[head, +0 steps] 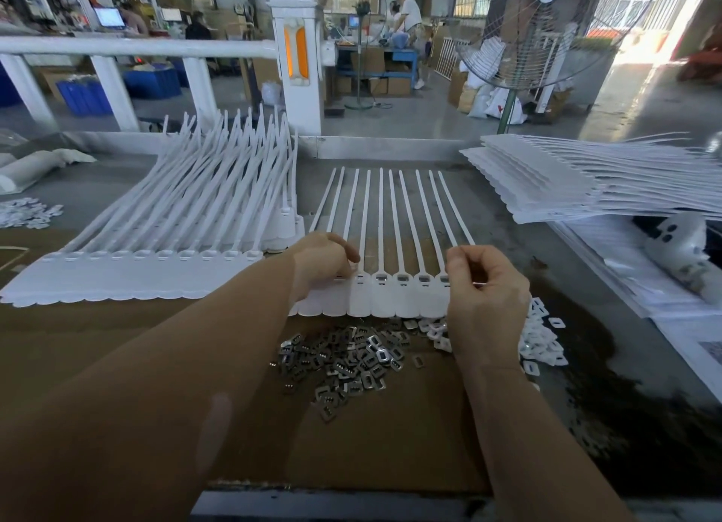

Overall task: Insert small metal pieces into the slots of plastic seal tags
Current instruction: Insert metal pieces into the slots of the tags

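A joined strip of white plastic seal tags [394, 300] lies flat in front of me, its long tails pointing away. Metal pieces sit in the slots of several tags near the middle. My left hand [324, 265] rests with curled fingers on the strip's left end, covering the slots there; whether it holds a piece I cannot tell. My right hand [482, 287] hovers at the strip's right end with fingers curled, pinching something small and thin over the last slots. A loose heap of small metal pieces [344, 359] lies on the brown cardboard [390, 443] just below the strip.
A pile of white plastic caps [541, 342] lies right of the metal heap. Stacked tag strips [164, 248] sit at the left, and another stack [566, 181] at the right. A white fence and a standing fan [547, 33] rise beyond the table. People work in the background.
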The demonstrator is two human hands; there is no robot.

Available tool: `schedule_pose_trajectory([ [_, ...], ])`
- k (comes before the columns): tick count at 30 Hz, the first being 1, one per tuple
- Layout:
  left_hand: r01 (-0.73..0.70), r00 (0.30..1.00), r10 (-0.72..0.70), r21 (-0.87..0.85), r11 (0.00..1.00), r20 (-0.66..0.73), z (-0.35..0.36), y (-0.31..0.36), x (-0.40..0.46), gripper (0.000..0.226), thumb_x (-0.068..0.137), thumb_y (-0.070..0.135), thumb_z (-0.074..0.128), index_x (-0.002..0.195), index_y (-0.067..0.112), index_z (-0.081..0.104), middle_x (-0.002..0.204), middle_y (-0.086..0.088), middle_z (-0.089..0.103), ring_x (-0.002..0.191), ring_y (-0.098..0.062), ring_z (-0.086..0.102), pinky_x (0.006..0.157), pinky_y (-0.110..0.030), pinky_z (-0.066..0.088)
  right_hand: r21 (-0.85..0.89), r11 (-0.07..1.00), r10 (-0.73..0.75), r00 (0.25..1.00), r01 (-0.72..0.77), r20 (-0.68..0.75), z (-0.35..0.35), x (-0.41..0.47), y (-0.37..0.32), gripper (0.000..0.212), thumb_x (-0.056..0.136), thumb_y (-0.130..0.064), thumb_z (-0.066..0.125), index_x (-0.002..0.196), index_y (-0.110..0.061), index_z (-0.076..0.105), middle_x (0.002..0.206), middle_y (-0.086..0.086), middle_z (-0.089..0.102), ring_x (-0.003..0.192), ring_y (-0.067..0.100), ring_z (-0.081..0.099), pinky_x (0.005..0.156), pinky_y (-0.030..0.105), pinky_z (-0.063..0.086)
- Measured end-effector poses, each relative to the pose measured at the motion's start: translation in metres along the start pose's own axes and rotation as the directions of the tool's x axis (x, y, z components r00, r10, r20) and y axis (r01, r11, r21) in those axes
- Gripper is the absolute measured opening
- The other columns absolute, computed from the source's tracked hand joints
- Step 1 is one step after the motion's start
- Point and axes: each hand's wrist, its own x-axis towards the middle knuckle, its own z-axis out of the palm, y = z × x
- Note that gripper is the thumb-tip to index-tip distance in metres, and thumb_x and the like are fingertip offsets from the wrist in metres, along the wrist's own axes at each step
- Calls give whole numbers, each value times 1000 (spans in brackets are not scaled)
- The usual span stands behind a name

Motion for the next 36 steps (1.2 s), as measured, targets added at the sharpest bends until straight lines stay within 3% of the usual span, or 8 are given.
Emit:
schedule_pose_trajectory([
  [4,-49,999,49,31,998,11,-11,-12,-2,22,82,3,63,77,22,72,89,8,64,78,-4,52,58,-16,37,-6,1000,-14,1000,14,6,-1,-1,0,18,91,-14,56,74,-17,61,59,-5,54,55,5,47,51,11,38],
  [9,-155,988,151,137,978,42,-11,-23,-2,12,79,20,72,83,31,71,87,19,56,79,4,49,59,-8,34,-22,1000,-14,1000,14,1,0,0,1,17,91,-13,57,74,-16,62,61,-4,55,56,8,48,52,10,37],
  [16,-231,973,226,244,942,46,-6,-25,-2,24,78,25,74,101,19,70,93,8,59,86,-8,53,81,-24,41,4,1000,10,1000,-10,-8,-1,0,1,17,91,-13,57,75,-16,62,62,-4,56,57,6,49,53,10,39],
  [21,-227,974,223,255,940,44,-12,-27,-3,24,80,24,72,103,16,69,84,11,56,74,1,51,57,-11,36,26,999,31,999,-30,-35,-1,1,3,16,91,-14,56,76,-17,62,63,-5,56,57,1,49,52,9,40],
  [25,-252,966,257,250,935,16,-13,-29,-8,22,80,25,72,99,19,65,81,7,55,69,-5,51,55,-14,35,19,1000,20,999,-20,-37,0,1,3,16,91,-13,57,76,-17,61,61,-7,55,56,0,48,51,9,39],
  [29,-376,913,408,341,861,-23,-11,-36,-11,13,80,27,72,91,29,65,91,7,46,82,-9,47,75,-21,39,6,999,33,999,-33,-34,0,2,5,16,91,-15,57,76,-16,62,60,-5,54,55,3,46,50,10,37],
  [32,-421,878,478,414,807,-39,-7,-42,-12,16,83,29,69,99,27,72,108,7,51,95,-9,50,88,-22,38,-5,999,43,998,-43,-36,1,2,6,15,91,-17,57,77,-16,63,60,-6,55,55,3,46,51,10,36],
  [36,-435,847,530,513,740,-46,-1,-44,-13,22,87,32,63,106,24,71,112,7,61,106,-13,52,99,-30,39,-5,999,46,998,-47,-33,1,2,7,15,91,-18,57,78,-13,64,59,-8,54,54,1,47,51,8,35],
])
